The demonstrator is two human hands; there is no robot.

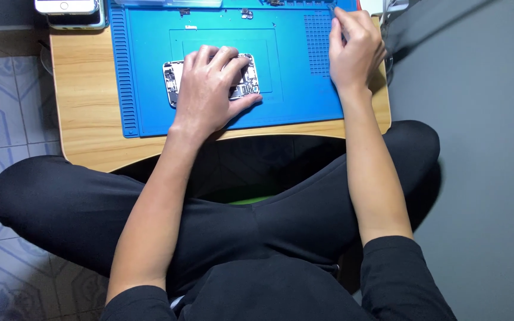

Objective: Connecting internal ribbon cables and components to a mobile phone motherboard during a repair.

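- Left hand (209, 89) sits flat, palm down, on an opened phone (176, 80), just left of the frame's upper middle; the fingers are spread and pressing on it, not curled around it.
- The phone lies lengthwise on the blue work mat (144, 71), its bare insides showing at both ends from under the hand.
- Right hand (355, 50) is up in the upper right, at the mat's far right corner beside a grid of small squares; its fingers are bunched together, and I cannot tell if anything is pinched between them.
- The mat covers a small wooden table (81, 107) over the crossed legs in black.
- In the upper left corner, two more phones (69, 9) are stacked on the table's edge.
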